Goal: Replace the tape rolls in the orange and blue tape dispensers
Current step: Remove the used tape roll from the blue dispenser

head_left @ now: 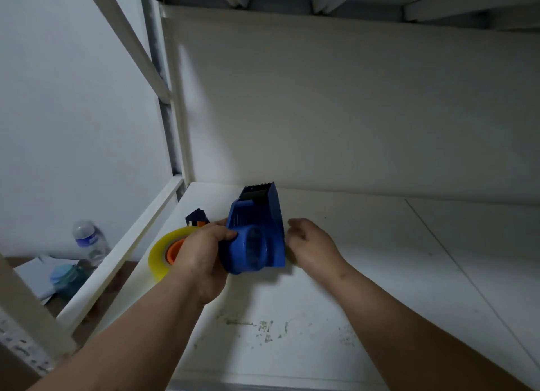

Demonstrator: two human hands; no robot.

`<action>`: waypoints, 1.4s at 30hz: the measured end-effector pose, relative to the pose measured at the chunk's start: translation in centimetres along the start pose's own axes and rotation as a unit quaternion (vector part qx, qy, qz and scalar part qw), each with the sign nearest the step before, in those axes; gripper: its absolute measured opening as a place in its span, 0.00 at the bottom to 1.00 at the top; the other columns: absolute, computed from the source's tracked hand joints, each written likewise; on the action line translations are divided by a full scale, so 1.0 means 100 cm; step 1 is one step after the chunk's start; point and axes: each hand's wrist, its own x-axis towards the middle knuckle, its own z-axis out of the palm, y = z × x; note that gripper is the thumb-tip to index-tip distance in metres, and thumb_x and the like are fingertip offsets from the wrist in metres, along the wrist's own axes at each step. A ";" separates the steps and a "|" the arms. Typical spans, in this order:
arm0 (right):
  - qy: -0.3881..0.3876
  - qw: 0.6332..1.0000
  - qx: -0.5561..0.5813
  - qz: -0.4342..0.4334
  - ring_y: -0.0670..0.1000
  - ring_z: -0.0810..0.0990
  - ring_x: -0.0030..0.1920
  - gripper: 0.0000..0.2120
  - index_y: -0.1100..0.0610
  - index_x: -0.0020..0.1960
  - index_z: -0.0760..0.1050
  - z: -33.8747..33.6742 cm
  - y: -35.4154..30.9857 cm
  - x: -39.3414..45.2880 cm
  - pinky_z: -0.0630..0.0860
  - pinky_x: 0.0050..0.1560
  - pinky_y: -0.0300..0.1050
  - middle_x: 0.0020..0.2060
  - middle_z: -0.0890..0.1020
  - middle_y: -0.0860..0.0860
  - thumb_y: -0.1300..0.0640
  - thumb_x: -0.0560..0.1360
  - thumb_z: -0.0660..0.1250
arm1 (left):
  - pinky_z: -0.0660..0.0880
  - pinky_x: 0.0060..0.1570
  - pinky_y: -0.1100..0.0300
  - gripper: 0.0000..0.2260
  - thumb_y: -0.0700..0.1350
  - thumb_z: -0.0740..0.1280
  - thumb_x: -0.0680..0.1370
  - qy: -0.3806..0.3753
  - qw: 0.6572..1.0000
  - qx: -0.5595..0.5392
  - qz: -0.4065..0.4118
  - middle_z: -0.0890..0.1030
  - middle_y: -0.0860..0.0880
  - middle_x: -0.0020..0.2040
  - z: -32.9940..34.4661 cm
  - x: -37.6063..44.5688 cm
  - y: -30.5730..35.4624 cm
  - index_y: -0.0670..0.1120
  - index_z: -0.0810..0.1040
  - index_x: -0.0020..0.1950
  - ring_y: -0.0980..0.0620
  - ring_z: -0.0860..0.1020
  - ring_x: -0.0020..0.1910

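My left hand (pixel 201 256) grips the blue tape dispenser (pixel 257 232) by its left side, just above the white shelf (pixel 336 288). Its round hub faces me with no roll on it, and its black serrated blade points to the back wall. My right hand (pixel 312 244) hovers at the dispenser's right edge, fingers loosely curled, holding nothing I can see. Behind my left hand lies a yellowish tape roll (pixel 163 253) with an orange core (pixel 175 251), part of the orange dispenser. A dark blue and orange piece (pixel 197 217) stands behind that.
The shelf is backed by a white wall, with another shelf overhead. White frame posts (pixel 172 121) rise on the left. Below the shelf's left edge stand a clear water bottle (pixel 89 241), a blue-lidded jar (pixel 65 276) and some papers. Scuff marks (pixel 263 329) show near the shelf front.
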 end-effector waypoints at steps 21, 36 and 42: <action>0.082 0.987 0.119 0.075 0.48 0.80 0.45 0.11 0.51 0.60 0.71 -0.099 0.087 -0.105 0.78 0.48 0.44 0.43 0.80 0.48 0.55 0.78 0.62 | 0.78 0.29 0.57 0.07 0.41 0.62 0.80 -0.191 0.969 0.128 -0.089 0.86 0.47 0.35 0.129 -0.052 -0.074 0.44 0.79 0.53 0.51 0.83 0.30; 0.111 0.983 0.086 0.116 0.49 0.81 0.48 0.16 0.49 0.65 0.68 -0.263 0.207 -0.167 0.76 0.48 0.40 0.48 0.81 0.54 0.59 0.78 0.61 | 0.77 0.26 0.59 0.10 0.41 0.63 0.81 -0.245 0.949 0.156 -0.124 0.86 0.47 0.36 0.315 -0.105 -0.173 0.42 0.79 0.59 0.52 0.83 0.28; 0.152 0.974 0.099 0.135 0.50 0.81 0.49 0.16 0.50 0.65 0.69 -0.304 0.246 -0.163 0.77 0.50 0.42 0.48 0.81 0.54 0.60 0.79 0.59 | 0.77 0.36 0.54 0.08 0.42 0.64 0.81 -0.277 0.934 0.180 -0.133 0.86 0.46 0.39 0.373 -0.086 -0.196 0.43 0.80 0.57 0.48 0.83 0.34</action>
